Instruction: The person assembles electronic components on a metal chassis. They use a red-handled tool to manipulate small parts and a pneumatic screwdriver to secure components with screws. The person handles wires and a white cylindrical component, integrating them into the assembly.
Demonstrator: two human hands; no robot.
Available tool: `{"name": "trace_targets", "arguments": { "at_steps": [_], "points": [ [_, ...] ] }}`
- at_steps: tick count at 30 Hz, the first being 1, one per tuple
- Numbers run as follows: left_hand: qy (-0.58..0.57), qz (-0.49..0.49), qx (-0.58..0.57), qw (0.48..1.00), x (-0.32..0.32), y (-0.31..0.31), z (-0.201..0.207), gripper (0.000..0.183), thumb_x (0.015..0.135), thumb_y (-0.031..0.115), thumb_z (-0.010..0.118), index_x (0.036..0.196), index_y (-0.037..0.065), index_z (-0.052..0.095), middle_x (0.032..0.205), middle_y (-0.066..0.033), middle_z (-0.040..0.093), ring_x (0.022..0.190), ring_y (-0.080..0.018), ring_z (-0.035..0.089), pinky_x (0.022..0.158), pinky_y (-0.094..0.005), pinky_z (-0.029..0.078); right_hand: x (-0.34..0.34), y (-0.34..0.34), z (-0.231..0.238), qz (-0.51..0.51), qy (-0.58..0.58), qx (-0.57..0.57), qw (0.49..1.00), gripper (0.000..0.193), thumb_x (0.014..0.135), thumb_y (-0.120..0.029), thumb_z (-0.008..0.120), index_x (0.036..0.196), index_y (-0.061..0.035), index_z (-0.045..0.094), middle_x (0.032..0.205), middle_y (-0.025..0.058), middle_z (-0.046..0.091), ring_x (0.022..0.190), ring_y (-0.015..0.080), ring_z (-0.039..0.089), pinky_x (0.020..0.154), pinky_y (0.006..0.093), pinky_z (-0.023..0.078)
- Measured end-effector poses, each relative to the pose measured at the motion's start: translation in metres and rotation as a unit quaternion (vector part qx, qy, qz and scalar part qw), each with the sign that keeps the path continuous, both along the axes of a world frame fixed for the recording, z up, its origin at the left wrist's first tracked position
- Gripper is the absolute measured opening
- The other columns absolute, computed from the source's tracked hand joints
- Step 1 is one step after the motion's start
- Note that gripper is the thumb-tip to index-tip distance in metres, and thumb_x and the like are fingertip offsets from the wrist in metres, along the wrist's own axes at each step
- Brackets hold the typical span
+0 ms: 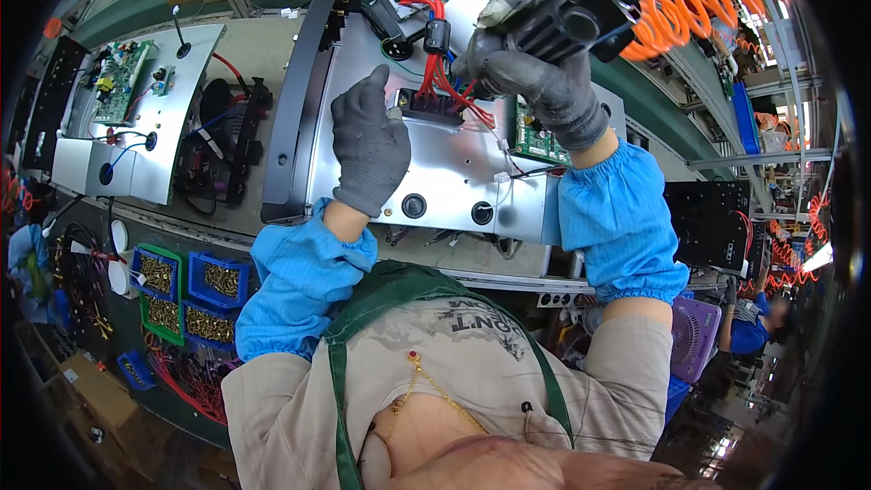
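Note:
My left hand [370, 141], in a grey knit glove, lies over the silver metal chassis [435, 177] with its fingers stretched out. Its thumb is beside a black terminal block [426, 107] into which several red wires [434, 68] run. Above the chassis at the right, my gloved right hand [544, 91] is wrapped round a black power screwdriver [572, 23]. The tool hangs tilted, with an orange coiled hose [680, 18] by its upper end; its bit is out of sight. A green circuit board [535, 134] sits partly under my right wrist.
Another chassis with a circuit board [122, 82] stands at the left. Blue bins of brass-coloured screws [210, 325] are at lower left, near a bundle of wires [82, 281]. A black panel [712, 227] and a purple fan [696, 336] are at right. Another person [751, 331] is farther off.

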State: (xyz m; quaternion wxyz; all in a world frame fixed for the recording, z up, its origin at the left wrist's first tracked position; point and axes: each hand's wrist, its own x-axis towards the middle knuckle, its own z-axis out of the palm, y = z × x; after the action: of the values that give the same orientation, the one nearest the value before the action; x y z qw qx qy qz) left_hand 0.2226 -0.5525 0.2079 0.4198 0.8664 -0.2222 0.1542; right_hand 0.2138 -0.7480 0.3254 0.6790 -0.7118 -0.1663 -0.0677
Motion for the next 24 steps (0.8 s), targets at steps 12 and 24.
{"name": "trace_targets", "arguments": {
  "at_steps": [12, 24],
  "points": [
    [0.018, 0.002, 0.008, 1.0, 0.0, 0.0, -0.001, 0.062, 0.071, 0.001, 0.05, 0.132, 0.004, 0.04, 0.117, -0.0166, 0.05, 0.108, -0.0351, 0.043, 0.096, -0.0443, 0.035, -0.002, 0.002, -0.001, -0.013, 0.035, 0.105, 0.994, 0.037, 0.073, -0.004, 0.076, 0.105, 0.0015, 0.058, 0.089, 0.0133, 0.067, 0.079, 0.0224, 0.068, 0.072, 0.0335, 0.057],
    [0.009, 0.008, 0.012, 1.0, 0.0, 0.0, 0.001, 0.058, 0.075, 0.003, 0.052, 0.131, 0.004, 0.041, 0.116, -0.0174, 0.051, 0.107, -0.0357, 0.044, 0.094, -0.0447, 0.037, -0.003, 0.002, 0.004, -0.039, 0.038, 0.109, 0.993, 0.036, 0.075, -0.007, 0.074, 0.106, 0.0028, 0.06, 0.092, 0.015, 0.066, 0.08, 0.0231, 0.068, 0.074, 0.0344, 0.056]
  ]
}}
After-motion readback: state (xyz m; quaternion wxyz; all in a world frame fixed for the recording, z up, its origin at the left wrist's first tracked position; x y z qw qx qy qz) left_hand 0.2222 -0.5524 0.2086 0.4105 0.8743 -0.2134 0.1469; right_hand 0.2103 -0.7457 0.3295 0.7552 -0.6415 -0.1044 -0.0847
